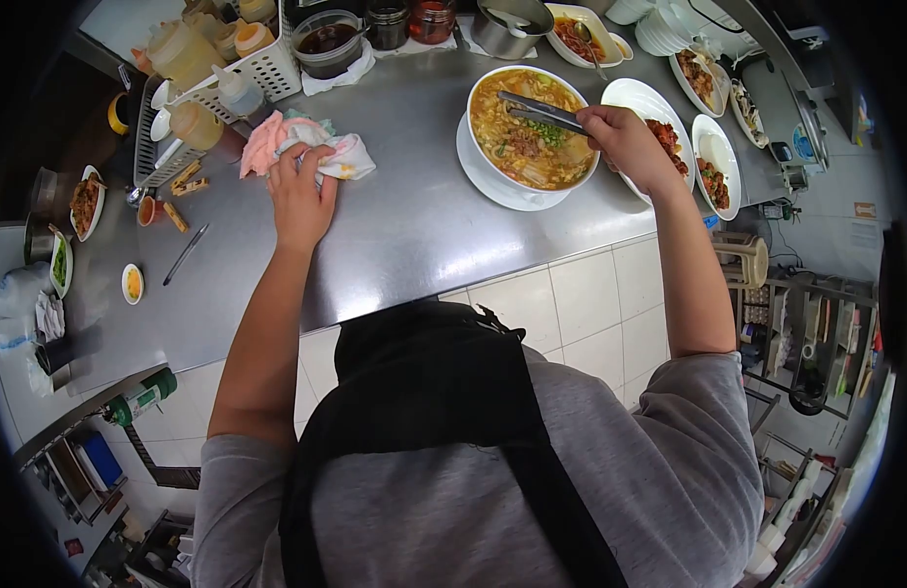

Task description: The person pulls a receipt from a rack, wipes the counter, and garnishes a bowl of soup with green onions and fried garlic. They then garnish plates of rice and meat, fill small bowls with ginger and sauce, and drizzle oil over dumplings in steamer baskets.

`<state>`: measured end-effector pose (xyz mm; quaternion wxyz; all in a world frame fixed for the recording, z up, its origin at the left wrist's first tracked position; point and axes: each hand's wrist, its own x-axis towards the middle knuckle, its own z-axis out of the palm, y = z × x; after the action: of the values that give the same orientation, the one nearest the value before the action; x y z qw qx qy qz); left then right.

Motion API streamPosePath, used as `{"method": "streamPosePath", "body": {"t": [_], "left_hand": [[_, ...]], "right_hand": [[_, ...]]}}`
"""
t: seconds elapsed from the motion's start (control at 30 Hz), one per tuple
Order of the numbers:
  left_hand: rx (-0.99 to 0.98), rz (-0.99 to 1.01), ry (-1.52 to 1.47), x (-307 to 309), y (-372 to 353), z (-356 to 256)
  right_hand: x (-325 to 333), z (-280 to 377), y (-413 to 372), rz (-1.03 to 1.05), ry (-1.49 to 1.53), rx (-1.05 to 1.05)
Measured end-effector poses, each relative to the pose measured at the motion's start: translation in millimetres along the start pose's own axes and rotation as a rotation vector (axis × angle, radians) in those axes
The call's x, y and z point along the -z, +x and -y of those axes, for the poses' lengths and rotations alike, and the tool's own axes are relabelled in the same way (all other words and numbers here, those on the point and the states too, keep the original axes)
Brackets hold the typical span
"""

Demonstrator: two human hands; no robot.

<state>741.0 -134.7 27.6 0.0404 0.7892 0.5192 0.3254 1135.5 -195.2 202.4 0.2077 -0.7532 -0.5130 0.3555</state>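
My left hand (304, 196) rests on a bunched cloth (347, 157), white with pink and green parts, lying on the steel counter. Its fingers are bent over the cloth's edge. In my right hand (625, 142) is a pair of metal tongs (546, 112), their tips over a white bowl (475, 147) of noodle soup. The soup (517, 147) is yellow-brown, with chopped green onion and pale cabbage-like pieces. Under the bowl lies a white plate (502, 199). Right of my right hand, an oval white plate (635, 95) holds reddish food, partly hidden by the hand.
A white basket (277, 69) of squeeze bottles stands at the back left. Dark sauce tubs (326, 44) and a metal pot (512, 34) line the back. Another oval plate (718, 147) sits at right. A pen (186, 255) and small dish (132, 283) lie at left.
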Motion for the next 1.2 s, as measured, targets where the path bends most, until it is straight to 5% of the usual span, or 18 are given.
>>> {"method": "streamPosePath", "body": {"t": [0.47, 0.57, 0.67, 0.83, 0.97, 1.07, 1.13, 1.2], "left_hand": [[0.015, 0.012, -0.014, 2.5, -0.2, -1.9], [0.025, 0.017, -0.022, 3.4, 1.3, -2.8], [0.024, 0.021, -0.025, 4.0, 1.0, -2.4], [-0.018, 0.011, -0.053, 11.3, 1.9, -7.8], [-0.067, -0.117, 0.115, 21.0, -1.2, -23.0], [-0.062, -0.383, 0.077, 10.0, 4.5, -55.2], [-0.056, -0.151, -0.371, -5.9, 29.3, -94.4], [0.126, 0.143, -0.586, -42.6, 57.5, -109.2]], "right_hand": [[16.8, -31.3, 10.4, 0.192, 0.856, -0.028], [35.7, -13.6, 39.4, -0.059, 0.782, 0.025], [47.6, -6.6, 106.7, -0.128, 0.544, 0.077], [32.6, 25.9, 155.5, -0.125, 0.685, 0.06], [32.8, 14.1, 83.5, -0.273, 0.341, 0.242], [21.6, -58.5, 12.1, -0.233, -0.103, 0.07], [-6.9, -102.5, -13.9, -0.131, 0.13, -0.233], [-32.3, -119.6, -19.6, -0.13, 0.38, -0.299]]}}
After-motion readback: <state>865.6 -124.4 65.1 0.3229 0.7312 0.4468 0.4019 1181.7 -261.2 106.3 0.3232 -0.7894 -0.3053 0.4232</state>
